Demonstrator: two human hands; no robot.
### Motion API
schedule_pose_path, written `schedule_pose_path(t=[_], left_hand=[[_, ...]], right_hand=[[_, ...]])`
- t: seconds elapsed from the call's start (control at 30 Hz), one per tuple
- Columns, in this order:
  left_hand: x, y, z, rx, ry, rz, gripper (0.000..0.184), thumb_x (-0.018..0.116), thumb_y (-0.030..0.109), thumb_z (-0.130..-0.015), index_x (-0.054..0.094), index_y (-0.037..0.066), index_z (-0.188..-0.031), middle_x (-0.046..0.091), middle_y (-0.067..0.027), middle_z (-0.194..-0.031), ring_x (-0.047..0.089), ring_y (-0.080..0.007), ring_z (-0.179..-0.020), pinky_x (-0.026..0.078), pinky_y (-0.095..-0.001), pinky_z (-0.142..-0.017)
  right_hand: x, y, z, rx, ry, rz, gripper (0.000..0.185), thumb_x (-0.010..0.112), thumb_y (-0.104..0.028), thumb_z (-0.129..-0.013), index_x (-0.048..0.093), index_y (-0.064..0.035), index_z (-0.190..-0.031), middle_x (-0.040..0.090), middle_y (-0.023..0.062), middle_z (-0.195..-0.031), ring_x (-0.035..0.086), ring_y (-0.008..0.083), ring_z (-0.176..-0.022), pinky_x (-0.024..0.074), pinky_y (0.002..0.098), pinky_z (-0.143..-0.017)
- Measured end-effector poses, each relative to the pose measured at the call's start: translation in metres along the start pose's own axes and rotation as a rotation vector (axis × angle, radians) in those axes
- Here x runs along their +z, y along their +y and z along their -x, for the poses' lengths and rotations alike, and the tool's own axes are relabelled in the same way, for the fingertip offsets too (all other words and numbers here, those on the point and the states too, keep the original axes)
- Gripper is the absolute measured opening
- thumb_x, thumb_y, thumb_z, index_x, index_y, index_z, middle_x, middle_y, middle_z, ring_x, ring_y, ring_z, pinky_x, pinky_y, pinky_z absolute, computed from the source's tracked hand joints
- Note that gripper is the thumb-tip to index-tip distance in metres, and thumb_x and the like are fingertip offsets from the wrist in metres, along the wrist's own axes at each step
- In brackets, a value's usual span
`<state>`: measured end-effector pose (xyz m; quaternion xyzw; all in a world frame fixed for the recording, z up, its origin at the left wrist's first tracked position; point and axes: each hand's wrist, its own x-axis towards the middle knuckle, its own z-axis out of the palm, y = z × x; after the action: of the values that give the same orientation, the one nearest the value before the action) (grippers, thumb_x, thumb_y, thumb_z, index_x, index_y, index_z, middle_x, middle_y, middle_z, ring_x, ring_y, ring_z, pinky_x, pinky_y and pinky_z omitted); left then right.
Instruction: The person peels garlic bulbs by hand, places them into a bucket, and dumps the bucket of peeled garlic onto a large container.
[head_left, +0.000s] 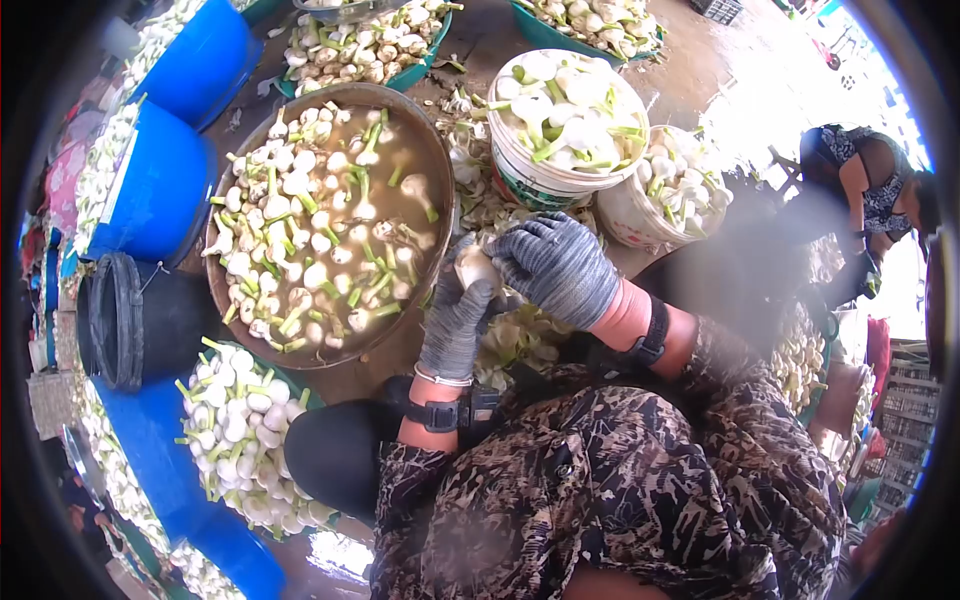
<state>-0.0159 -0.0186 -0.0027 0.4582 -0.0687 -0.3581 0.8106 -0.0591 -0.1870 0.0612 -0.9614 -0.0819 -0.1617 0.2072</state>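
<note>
Cradles a pale garlic bulb (476,266) in the gloved left hand (452,325), thumb and fingers wrapped around it. Bends the fingers of the gloved right hand (560,262) over the bulb's near side, right up against it; cannot tell from here whether pinching or merely resting, with the fingertips partly hidden. Keeps the bulb between both hands, just beside the right-hand rim of a wide round basin (300,361) and above loose peelings (515,340).

In the basin, murky brownish water and many floating bulbs with short green stems (crowded toward the left, sparser toward the right). Just beyond the right hand, a white bucket (570,188) heaped with pale bulbs, and close against it a smaller bucket (640,228), also full. Near the left wrist, a mound of whitish bulbs (240,430); farther left, a black bucket (175,320) lying tipped on its side, apparently. Beyond that, blue tubs (165,180) edged with more bulbs. At the top, green basins (425,72) piled high. Off to the far right, bent over, another person (870,190).
</note>
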Motion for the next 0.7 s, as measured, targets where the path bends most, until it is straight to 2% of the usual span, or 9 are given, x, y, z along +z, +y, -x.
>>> schedule_pose_path(t=[0.1,0.17,0.23,0.27,0.37,0.4,0.43,0.5,0.7], left_hand=[[0.003,0.008,0.002,-0.027,-0.043,-0.054,0.059,0.069,0.026,-0.086,0.042,0.005,-0.134,0.053,-0.009,-0.115,0.061,-0.0164,-0.086,0.055,-0.0265,-0.069],[-0.003,0.013,0.003,-0.078,-0.042,-0.119,0.062,0.07,0.027,-0.084,0.041,0.005,-0.135,0.052,-0.01,-0.12,0.059,-0.0196,-0.096,0.054,-0.0301,-0.079],[-0.014,0.007,-0.004,0.22,-0.202,-0.608,0.068,0.07,0.028,-0.081,0.039,0.005,-0.136,0.052,-0.0111,-0.12,0.056,-0.0219,-0.105,0.048,-0.0345,-0.092],[-0.016,0.006,-0.004,0.19,-0.212,-0.596,0.075,0.072,0.03,-0.076,0.037,0.005,-0.138,0.051,-0.0125,-0.122,0.05,-0.023,-0.113,0.041,-0.0363,-0.101],[-0.017,-0.001,-0.005,0.155,-0.3,-0.48,0.081,0.074,0.031,-0.075,0.034,0.006,-0.14,0.049,-0.0128,-0.126,0.049,-0.0225,-0.115,0.042,-0.0359,-0.1],[-0.015,-0.001,-0.003,0.16,-0.24,-0.62,0.091,0.078,0.043,-0.071,0.035,0.005,-0.141,0.045,-0.009,-0.135,0.045,-0.0198,-0.122,0.038,-0.034,-0.103],[-0.013,-0.001,-0.004,0.164,-0.241,-0.621,0.091,0.078,0.043,-0.071,0.035,0.005,-0.141,0.045,-0.009,-0.135,0.045,-0.0198,-0.122,0.038,-0.034,-0.103],[-0.012,-0.002,-0.007,0.089,-0.25,-0.261,0.091,0.079,0.039,-0.07,0.034,0.006,-0.142,0.046,-0.009,-0.135,0.045,-0.0201,-0.123,0.038,-0.0345,-0.104],[-0.01,0.008,-0.007,0.116,-0.305,-0.668,0.087,0.075,0.027,-0.074,0.029,0.006,-0.144,0.048,-0.0102,-0.132,0.048,-0.0202,-0.12,0.039,-0.0334,-0.103]], right_hand=[[0.009,0.0,0.005,0.134,0.017,-0.044,0.013,0.063,-0.02,-0.079,0.064,-0.0096,-0.087,0.06,0.0124,-0.069,0.061,0.0303,-0.067,0.0499,0.0424,-0.065],[0.01,0.005,0.004,0.196,0.01,-0.131,0.017,0.065,-0.022,-0.079,0.065,-0.0067,-0.085,0.059,0.0155,-0.067,0.06,0.033,-0.063,0.0491,0.0421,-0.061],[0.014,0.016,0.002,0.417,-0.151,-0.466,0.022,0.068,-0.024,-0.079,0.064,-0.0027,-0.085,0.062,0.0172,-0.07,0.059,0.0341,-0.065,0.0484,0.0397,-0.062],[0.015,0.02,0.002,0.428,-0.21,-0.545,0.028,0.068,-0.027,-0.083,0.064,0.0006,-0.085,0.063,0.0186,-0.073,0.058,0.0337,-0.065,0.0479,0.0378,-0.063],[0.016,0.026,0.003,0.437,-0.258,-0.565,0.029,0.065,-0.029,-0.087,0.064,0.0004,-0.087,0.063,0.0196,-0.074,0.06,0.0324,-0.066,0.0485,0.0376,-0.065],[0.017,0.029,0.004,0.454,-0.301,-0.566,0.029,0.063,-0.029,-0.091,0.064,-0.0001,-0.091,0.065,0.0165,-0.078,0.062,0.0252,-0.07,0.0489,0.0365,-0.067],[0.015,0.028,0.006,0.451,-0.298,-0.564,0.029,0.063,-0.029,-0.091,0.064,-0.0001,-0.091,0.065,0.0165,-0.078,0.062,0.0252,-0.07,0.0489,0.0365,-0.067],[0.008,0.019,0.01,0.354,-0.139,-1.022,0.026,0.064,-0.026,-0.091,0.063,-0.0011,-0.097,0.067,0.0112,-0.085,0.061,0.0164,-0.077,0.0486,0.0344,-0.07],[0.007,0.021,0.019,0.291,-0.273,-0.731,0.021,0.064,-0.02,-0.092,0.057,-0.0011,-0.101,0.059,0.0029,-0.083,0.051,0.0093,-0.077,0.0469,0.0283,-0.071]])
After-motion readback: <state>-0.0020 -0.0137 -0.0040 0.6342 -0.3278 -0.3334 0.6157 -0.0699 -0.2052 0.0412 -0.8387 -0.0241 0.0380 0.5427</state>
